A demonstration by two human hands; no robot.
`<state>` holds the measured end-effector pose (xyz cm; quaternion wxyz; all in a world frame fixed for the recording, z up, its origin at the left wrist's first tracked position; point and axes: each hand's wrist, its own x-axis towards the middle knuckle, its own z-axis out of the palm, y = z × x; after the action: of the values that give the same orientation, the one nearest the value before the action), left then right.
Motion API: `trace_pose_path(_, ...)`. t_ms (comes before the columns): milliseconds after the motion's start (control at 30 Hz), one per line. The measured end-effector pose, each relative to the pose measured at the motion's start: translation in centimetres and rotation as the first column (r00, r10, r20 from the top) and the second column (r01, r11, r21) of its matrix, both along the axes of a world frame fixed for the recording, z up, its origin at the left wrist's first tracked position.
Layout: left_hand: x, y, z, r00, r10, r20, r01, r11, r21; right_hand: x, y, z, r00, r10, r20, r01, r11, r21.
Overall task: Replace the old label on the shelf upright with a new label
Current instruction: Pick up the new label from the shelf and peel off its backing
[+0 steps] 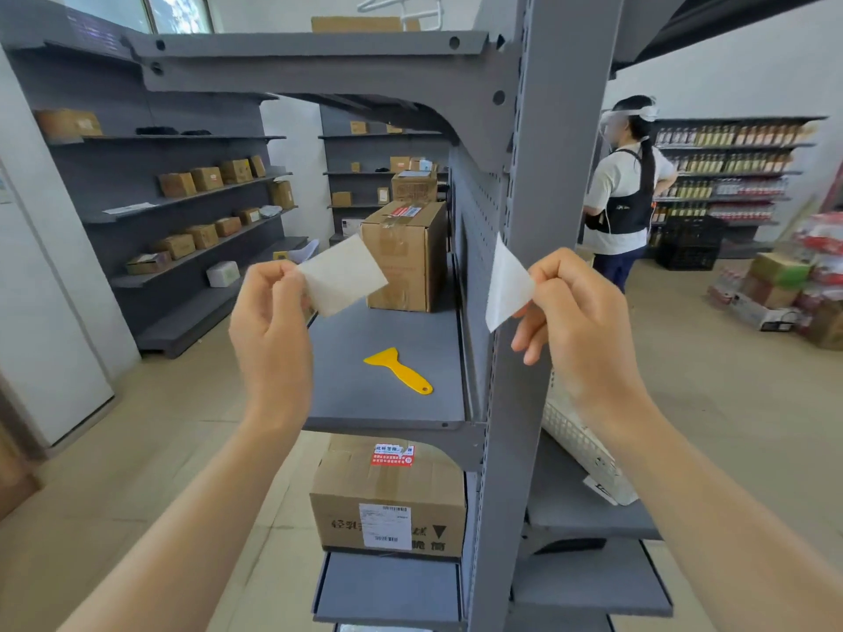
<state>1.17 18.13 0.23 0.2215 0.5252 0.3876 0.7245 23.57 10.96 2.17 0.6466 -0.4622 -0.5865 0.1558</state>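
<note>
Two thin white sheets are in your hands, both held up in front of the grey shelf upright (543,266): your left hand (269,312) pinches one sheet (344,280) by its corner, off to the left of the upright, and your right hand (579,307) pinches the other sheet (506,280) by its edge, right against the upright's front face. Both hands are closed in a fingertip pinch with the other fingers curled in. I judge that one is the new label and the other its backing, though which is which cannot be told from here. Either will be almost weightless, limp and quick to curl, and a sticky face will grab skin or fold onto itself, so hold only the very corner and keep it taut. The upright is painted metal, smooth and flat, with rows of small slots down its left side; no old label shows on the visible part of it. Left of the upright, on the smooth grey shelf (346,403), lies a yellow plastic scraper (399,369), stiff, with a flat blade, and behind it a taped cardboard box (406,257).
</note>
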Motion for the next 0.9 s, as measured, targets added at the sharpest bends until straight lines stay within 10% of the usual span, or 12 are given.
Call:
trace_pose_path(433,16.8,-5.4,-1.4,0.903,-0.356,-0.239,0.412,0.876,0.250,10.5,-2.7,-1.7,0.986,-0.148,-0.080,0.147,0.989,-0.016)
trace_pose_path(733,29.8,-4.0,-6.1,0.860,-0.484,-0.163,0.488,0.873,-0.016,21.2,-2.7,-4.7,0.945,-0.328,-0.008,0.320,0.927,-0.197)
trace_pose_path(900,32.4,-0.5,-8.9,0.894,-0.447,0.026,0.435,0.855,-0.282,24.8,0.8,-8.5,0.908,-0.268,0.321,0.386,0.832,-0.398)
